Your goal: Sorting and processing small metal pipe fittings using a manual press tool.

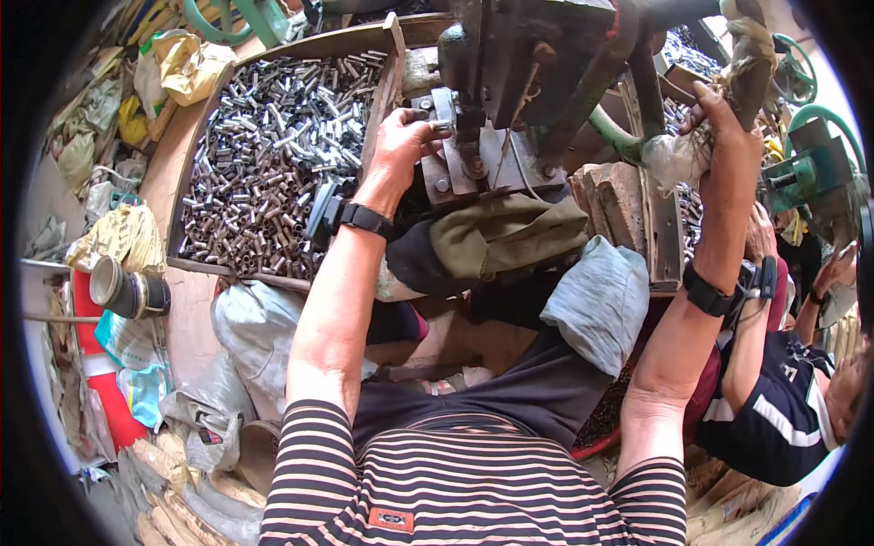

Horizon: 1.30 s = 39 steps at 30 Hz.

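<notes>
My left hand (401, 150) is closed in a pinch at the left side of a dark press machine (537, 68). Between its fingertips is a small metal tube (441, 126), held against the bolted steel die block (473, 164). Up at the right, my right hand (724, 118) wraps round the machine's lever (754, 64), whose grip is bound in pale cloth or plastic. The palm side of that hand is hidden. Left of my left hand stands a wooden tray (375, 118) heaped with short metal tubes (282, 155), some shiny and some brownish.
A folded olive cloth (510, 237) lies before the die block, and a grey-blue cloth (601, 305) covers my knee. Wooden blocks (610, 205) stand right of the press. A co-worker (765, 400) sits close on my right, beside a green machine (806, 173). Sacks (191, 68) lie far left.
</notes>
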### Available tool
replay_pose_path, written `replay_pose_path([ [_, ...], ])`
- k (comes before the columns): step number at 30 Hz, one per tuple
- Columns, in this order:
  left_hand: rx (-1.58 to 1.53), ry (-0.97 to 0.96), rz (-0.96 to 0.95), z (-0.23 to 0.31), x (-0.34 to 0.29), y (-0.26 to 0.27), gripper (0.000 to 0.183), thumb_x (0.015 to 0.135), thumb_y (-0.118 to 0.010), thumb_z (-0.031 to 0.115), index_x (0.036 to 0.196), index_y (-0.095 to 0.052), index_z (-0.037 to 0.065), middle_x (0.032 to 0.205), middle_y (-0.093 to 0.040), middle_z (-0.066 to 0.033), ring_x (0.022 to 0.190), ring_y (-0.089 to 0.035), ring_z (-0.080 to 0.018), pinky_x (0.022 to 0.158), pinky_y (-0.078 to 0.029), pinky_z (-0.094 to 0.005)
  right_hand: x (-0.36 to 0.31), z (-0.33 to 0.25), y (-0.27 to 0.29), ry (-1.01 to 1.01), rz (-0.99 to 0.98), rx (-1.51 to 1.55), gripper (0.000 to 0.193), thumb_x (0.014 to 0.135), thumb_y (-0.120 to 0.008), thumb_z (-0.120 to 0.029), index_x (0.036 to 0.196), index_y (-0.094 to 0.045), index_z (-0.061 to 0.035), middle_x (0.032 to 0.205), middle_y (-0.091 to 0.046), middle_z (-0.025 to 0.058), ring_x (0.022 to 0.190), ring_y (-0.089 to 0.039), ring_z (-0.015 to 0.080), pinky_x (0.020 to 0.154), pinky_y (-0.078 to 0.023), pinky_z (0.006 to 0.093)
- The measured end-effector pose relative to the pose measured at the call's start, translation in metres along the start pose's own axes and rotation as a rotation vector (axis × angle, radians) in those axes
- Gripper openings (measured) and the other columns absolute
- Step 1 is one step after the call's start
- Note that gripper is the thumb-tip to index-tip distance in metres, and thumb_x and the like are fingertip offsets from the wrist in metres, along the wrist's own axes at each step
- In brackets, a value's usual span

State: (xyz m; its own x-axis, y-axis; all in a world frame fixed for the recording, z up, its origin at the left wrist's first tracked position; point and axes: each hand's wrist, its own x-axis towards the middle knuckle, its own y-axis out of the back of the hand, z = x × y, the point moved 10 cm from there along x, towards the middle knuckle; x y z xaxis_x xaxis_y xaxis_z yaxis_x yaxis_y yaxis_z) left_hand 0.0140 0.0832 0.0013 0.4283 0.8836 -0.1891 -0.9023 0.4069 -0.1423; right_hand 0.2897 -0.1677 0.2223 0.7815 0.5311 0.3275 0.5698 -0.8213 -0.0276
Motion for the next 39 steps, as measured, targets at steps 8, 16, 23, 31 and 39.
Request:
replay_pose_path([
  [8,0.224,-0.195,0.003,0.007,0.0,-0.017,0.019,0.089,-0.06,0.017,0.089,-0.066,-0.001,0.074,-0.066,-0.0048,0.065,-0.064,-0.0106,0.054,-0.047,-0.024,-0.004,0.005,-0.001,0.044,-0.013,0.022,0.017,0.083,-0.066,-0.012,0.09,-0.062,0.0032,0.067,-0.057,0.0051,0.056,-0.055,0.0126,0.052,-0.046,0.0243],
  [16,0.787,-0.394,0.173,0.011,0.017,-0.016,0.036,0.086,-0.054,0.029,0.094,-0.066,-0.003,0.084,-0.067,-0.0212,0.076,-0.065,-0.0312,0.069,-0.048,-0.0404,-0.036,0.075,0.006,0.246,0.262,0.114,0.014,0.077,-0.071,-0.005,0.088,-0.063,-0.0017,0.082,-0.063,0.0022,0.071,-0.059,0.0107,0.069,-0.048,0.0268],
  [23,0.655,-0.421,0.15,0.012,0.011,0.025,0.042,0.084,-0.063,0.024,0.114,-0.054,-0.004,0.096,-0.063,-0.0123,0.078,-0.063,-0.0197,0.064,-0.053,-0.0327,-0.011,0.036,0.0,0.069,0.013,0.142,0.014,0.075,-0.071,-0.006,0.085,-0.066,0.0027,0.079,-0.065,0.0035,0.067,-0.06,0.0121,0.064,-0.047,0.0265],
  [31,0.245,-0.237,-0.216,0.06,-0.081,0.009,0.027,0.087,-0.059,0.018,0.105,-0.056,-0.002,0.08,-0.061,-0.0077,0.068,-0.06,-0.0139,0.057,-0.051,-0.0258,-0.009,0.058,0.002,0.204,0.06,0.126,0.018,0.081,-0.065,-0.008,0.095,-0.068,0.0035,0.089,-0.067,0.0071,0.08,-0.063,0.0148,0.072,-0.05,0.0281],
  [39,0.37,-0.241,-0.244,0.07,-0.119,0.04,0.034,0.088,-0.061,0.025,0.112,-0.057,0.001,0.089,-0.062,-0.0077,0.075,-0.061,-0.0137,0.062,-0.049,-0.0263,-0.033,0.072,0.001,0.209,0.18,0.015,0.026,0.073,-0.071,-0.003,0.098,-0.063,-0.0003,0.091,-0.063,0.0034,0.077,-0.06,0.0148,0.07,-0.049,0.0301],
])
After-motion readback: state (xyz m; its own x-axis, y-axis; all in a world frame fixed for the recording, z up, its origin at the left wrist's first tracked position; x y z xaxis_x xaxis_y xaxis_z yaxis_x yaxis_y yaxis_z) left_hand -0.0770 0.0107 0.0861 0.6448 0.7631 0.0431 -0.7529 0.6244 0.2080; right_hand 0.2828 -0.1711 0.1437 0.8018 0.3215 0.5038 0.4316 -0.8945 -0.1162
